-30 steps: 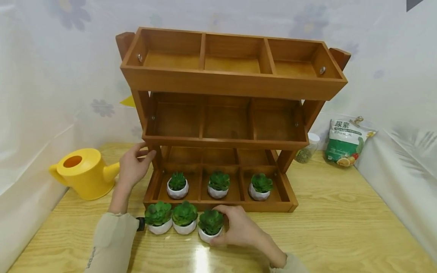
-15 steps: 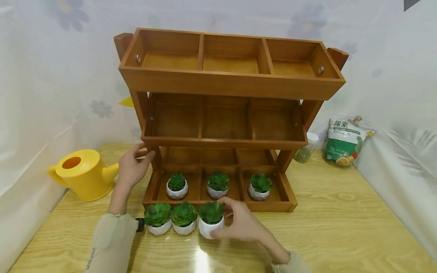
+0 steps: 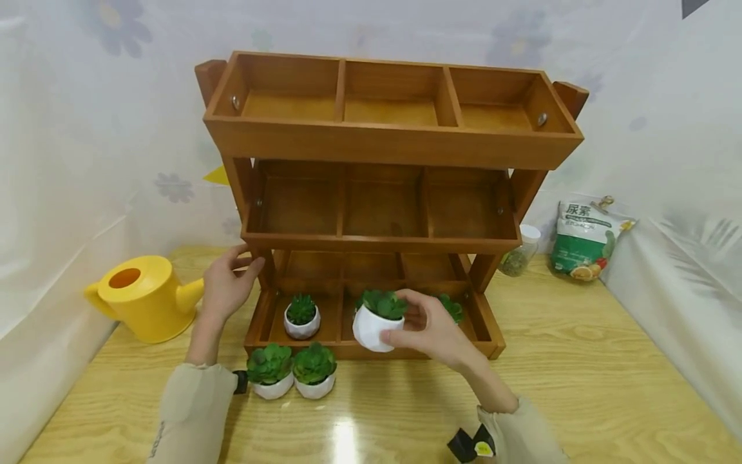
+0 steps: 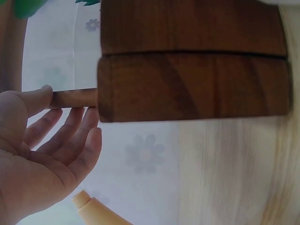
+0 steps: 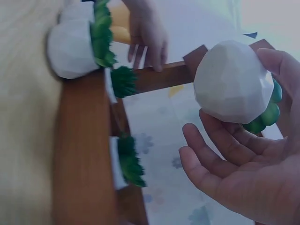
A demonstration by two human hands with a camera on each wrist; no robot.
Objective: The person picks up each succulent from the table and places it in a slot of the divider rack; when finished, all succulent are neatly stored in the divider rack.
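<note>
Potted succulent (image 3: 375, 328) aloft over wood-grain table (image 3: 580, 348), flowered backdrop (image 3: 371, 29) behind.

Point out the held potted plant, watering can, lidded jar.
Held potted plant (image 3: 373, 328): head view, white pot's side.
Watering can (image 3: 145, 308): head view, yellow body.
Lidded jar (image 3: 518, 256): head view, body below lid.

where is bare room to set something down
Bare: the pale woodgrain table right of the brown wooden shelf, in front of the green-and-white bag; also that shelf's top two tiers. Crowded: its planted bottom tier, and the left, with two white-potted succulents, left hand and yellow plastic watering can.
</note>
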